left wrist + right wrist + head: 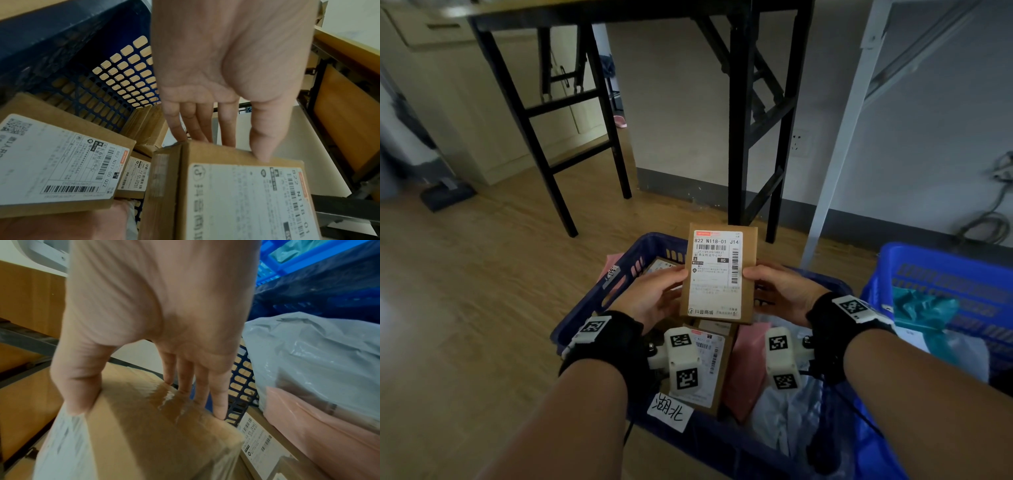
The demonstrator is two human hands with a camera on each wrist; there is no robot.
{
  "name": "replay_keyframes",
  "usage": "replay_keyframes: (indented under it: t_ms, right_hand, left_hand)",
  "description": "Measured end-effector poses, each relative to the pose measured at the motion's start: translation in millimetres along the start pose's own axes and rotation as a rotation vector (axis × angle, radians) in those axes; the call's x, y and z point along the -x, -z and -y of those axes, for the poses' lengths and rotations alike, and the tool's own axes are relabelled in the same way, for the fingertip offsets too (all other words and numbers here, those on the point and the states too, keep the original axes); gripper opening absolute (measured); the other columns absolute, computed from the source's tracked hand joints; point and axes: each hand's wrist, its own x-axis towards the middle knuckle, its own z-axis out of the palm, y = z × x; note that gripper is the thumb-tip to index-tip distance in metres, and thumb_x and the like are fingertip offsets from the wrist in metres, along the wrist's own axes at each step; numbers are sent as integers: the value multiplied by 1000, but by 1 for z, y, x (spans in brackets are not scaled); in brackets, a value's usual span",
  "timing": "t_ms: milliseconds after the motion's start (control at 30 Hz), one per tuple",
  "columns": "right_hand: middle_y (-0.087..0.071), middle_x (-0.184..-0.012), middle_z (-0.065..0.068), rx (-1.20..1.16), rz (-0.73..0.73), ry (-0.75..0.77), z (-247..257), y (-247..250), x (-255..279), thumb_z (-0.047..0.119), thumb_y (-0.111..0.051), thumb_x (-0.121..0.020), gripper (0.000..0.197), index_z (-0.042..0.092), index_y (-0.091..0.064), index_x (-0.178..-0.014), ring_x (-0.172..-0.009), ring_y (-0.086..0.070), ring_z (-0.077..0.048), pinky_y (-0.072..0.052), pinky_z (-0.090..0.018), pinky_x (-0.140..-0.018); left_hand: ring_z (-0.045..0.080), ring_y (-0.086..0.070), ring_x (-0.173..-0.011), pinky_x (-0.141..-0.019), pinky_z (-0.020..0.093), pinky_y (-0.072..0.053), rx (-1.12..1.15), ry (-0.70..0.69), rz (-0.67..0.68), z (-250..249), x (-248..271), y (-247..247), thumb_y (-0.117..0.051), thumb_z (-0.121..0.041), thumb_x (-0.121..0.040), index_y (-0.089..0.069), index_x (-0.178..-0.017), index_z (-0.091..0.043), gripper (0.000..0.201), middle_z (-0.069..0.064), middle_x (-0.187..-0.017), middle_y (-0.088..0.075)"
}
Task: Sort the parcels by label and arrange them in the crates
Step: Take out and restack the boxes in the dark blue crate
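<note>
I hold a brown cardboard parcel [717,274] with a white shipping label above a dark blue crate [585,308]. My left hand [654,298] grips its left edge, thumb on the label face and fingers behind. My right hand [780,291] grips the right edge the same way. In the left wrist view the parcel [236,194] fills the lower right under my left hand [226,81]. The right wrist view has my right hand [154,321] on the parcel's taped side [154,426]. The crate carries a handwritten paper tag [669,413].
Inside the dark crate lie another labelled box [705,363], a pink bag [750,370] and a grey plastic bag [787,411]. A brighter blue crate [945,274] with a teal bag [921,308] stands to the right. Black table legs [738,137] and a white post [835,171] rise beyond.
</note>
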Motion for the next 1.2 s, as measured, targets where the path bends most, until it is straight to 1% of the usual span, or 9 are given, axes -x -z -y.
replay_keyframes:
  t_ms: [267, 433, 533, 600, 700, 767, 833, 967, 1200]
  right_hand:
    - [-70, -114, -7, -5, -74, 38, -5, 13, -5, 22, -72, -81, 40, 19, -64, -119, -110, -63, -26, -53, -43, -90]
    - [-67, -118, -7, -13, -221, 78, -15, 18, -18, 21, -78, -75, 56, 22, -57, -126, -111, -60, -27, -53, -44, -87]
    - [-63, -124, -8, -23, -301, 51, -28, 21, -32, 22, -84, -67, 77, 20, -47, -135, -111, -60, -27, -54, -43, -82]
    - [-60, -128, -7, -5, -330, 11, -38, 23, -41, 28, -88, -58, 92, 18, -42, -138, -112, -59, -27, -52, -48, -90]
    - [-61, -124, -3, 13, -338, -2, -49, 21, -55, 24, -86, -63, 71, 14, -49, -123, -111, -59, -24, -49, -48, -96]
    - [-63, -121, -4, 12, -322, -13, -58, 18, -66, 26, -90, -54, 82, 16, -49, -124, -109, -61, -24, -49, -48, -96]
    - [-67, -116, -3, 33, -313, -31, -68, 14, -77, 29, -92, -42, 95, 16, -51, -126, -105, -65, -24, -51, -48, -95]
    - [-74, -103, 1, 81, -356, -61, -87, 17, -100, 34, -84, -46, 76, 19, -63, -118, -98, -69, -20, -54, -44, -91]
    - [-66, -115, -1, 56, -384, -129, -88, 3, -107, 58, -85, -41, 94, 27, -50, -123, -102, -65, -23, -55, -31, -61]
  left_hand:
    - [22, -66, -108, -92, 37, -52, -18, -30, 12, 2, -3, -11, -58, -13, -93, -65, -120, -16, 27, 6, -110, -73]
    - [18, -63, -109, -84, 33, -49, -67, -19, -59, 8, -14, -14, -57, -11, -93, -63, -121, -19, 30, 4, -116, -70]
    - [18, -57, -116, -91, 35, -46, -107, 20, -83, 16, -25, -7, -58, -12, -92, -63, -120, -21, 29, 2, -121, -65]
    - [17, -57, -113, -96, 37, -44, -134, 60, -94, 20, -33, 1, -57, -12, -93, -62, -122, -20, 31, 1, -120, -64]
    - [17, -58, -113, -99, 39, -44, -140, 98, -94, 22, -45, 14, -56, -11, -93, -60, -127, -18, 34, 2, -122, -64]
    - [17, -59, -112, -98, 38, -44, -152, 111, -70, 23, -55, 19, -54, -11, -94, -59, -127, -16, 34, 2, -119, -65]
    - [16, -60, -110, -99, 39, -42, -215, 121, -38, 24, -64, 20, -52, -12, -95, -61, -122, -20, 30, 0, -114, -69]
    - [14, -61, -108, -102, 41, -39, -373, 188, 18, 29, -80, 20, -52, -13, -95, -64, -106, -29, 23, -5, -105, -72]
    - [15, -53, -117, -98, 40, -37, -528, 233, 12, 40, -100, 26, -56, -11, -90, -58, -127, -31, 41, -6, -119, -65]
